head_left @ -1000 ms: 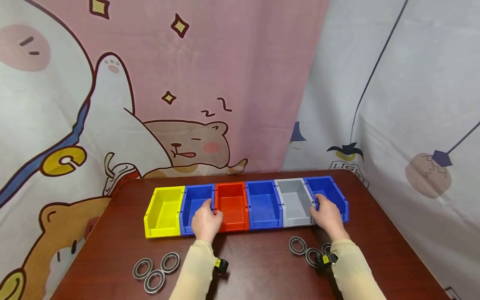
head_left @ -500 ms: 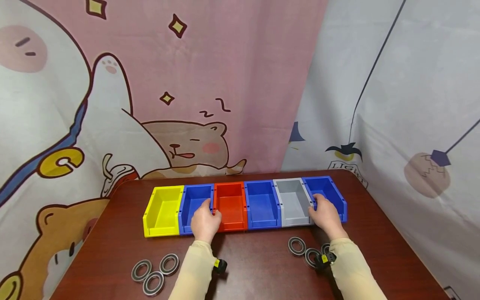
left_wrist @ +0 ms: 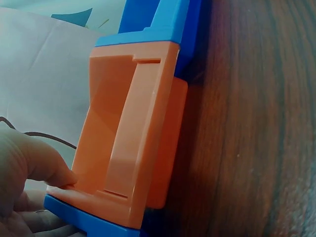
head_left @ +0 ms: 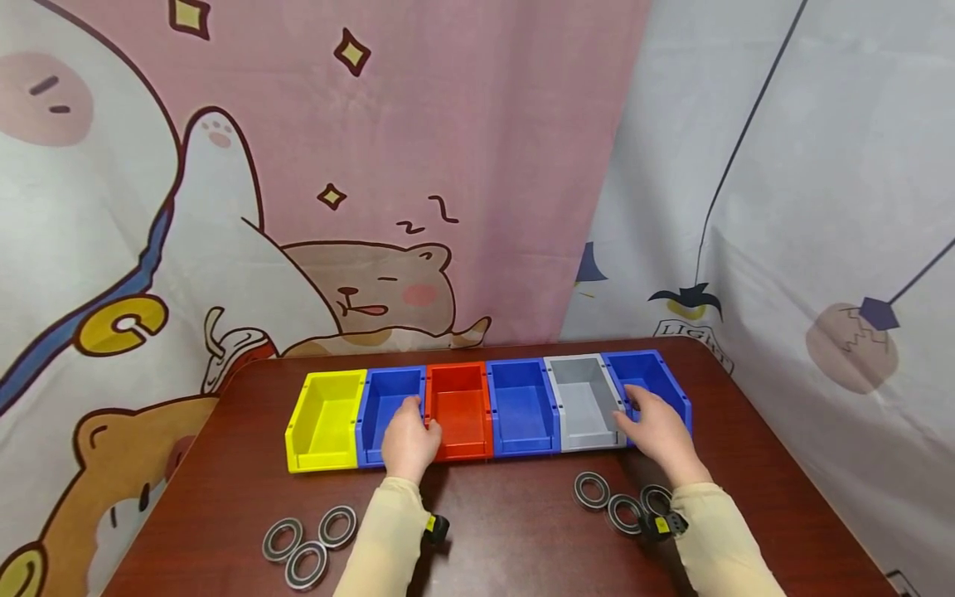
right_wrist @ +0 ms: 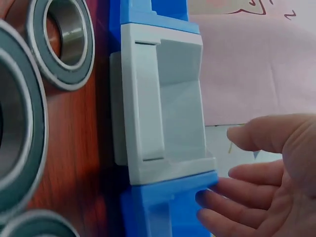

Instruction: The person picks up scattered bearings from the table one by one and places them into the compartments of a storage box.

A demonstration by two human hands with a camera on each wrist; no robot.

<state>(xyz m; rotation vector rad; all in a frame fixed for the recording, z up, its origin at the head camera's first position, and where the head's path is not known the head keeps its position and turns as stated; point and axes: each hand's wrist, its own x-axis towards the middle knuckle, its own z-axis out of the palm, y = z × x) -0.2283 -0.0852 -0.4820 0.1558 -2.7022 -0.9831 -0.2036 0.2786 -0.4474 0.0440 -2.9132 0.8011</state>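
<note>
A row of joined plastic storage bins stands on the table. My left hand (head_left: pixel 410 444) pinches the shared side wall between the red bin (head_left: pixel 458 410) and the blue bin (head_left: pixel 386 394) left of it. In the left wrist view the thumb lies inside the red bin, which looks orange there, and the fingers are on the blue side. My right hand (head_left: pixel 660 431) is at the wall between the grey bin (head_left: pixel 585 406) and the rightmost blue bin (head_left: pixel 647 377). Its thumb and fingers are spread apart in the right wrist view, with nothing between them.
Three ring bearings (head_left: pixel 306 565) lie at the table's front left. Three more bearings (head_left: pixel 592 490) lie below the grey bin, close to the right wrist. A yellow bin (head_left: pixel 328 414) ends the row at left, and a printed curtain (head_left: pixel 507 166) hangs behind the table (head_left: pixel 515 531).
My right hand has loosened from the bin wall, its fingers parting and the wrist shifting slightly right. The left hand and the bins stay where they were.
</note>
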